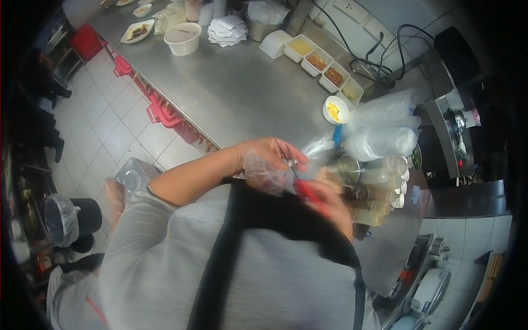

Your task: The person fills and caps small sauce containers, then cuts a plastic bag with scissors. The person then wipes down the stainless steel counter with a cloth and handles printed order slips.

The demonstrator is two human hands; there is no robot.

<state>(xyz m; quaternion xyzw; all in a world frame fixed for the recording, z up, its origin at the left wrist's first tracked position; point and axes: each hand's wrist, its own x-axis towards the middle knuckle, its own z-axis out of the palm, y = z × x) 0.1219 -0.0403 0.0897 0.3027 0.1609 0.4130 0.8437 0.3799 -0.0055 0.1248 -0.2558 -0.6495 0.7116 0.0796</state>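
Observation:
My right hand (pixel 329 199), partly blurred, grips scissors (pixel 306 192) by their red handles in front of my chest. The metal blades stand slightly apart and reach up to the fingers of my left hand (pixel 269 149). Those fingers are curled, with crumpled clear plastic (pixel 263 171), seemingly a small bag, hanging beneath them. A tiny white bit shows between the blades and the fingertips. Whether the blades touch the plastic is hard to make out.
Bottles and jars (pixel 379 190) crowd the right, beside stacked clear plastic bags (pixel 382 137). A white bowl of yellow food (pixel 335 110) and filled white containers (pixel 316 61) line the steel table (pixel 220 82). A lidded tub (pixel 182 39) stands farther left. Another person's arm (pixel 114 198) shows left.

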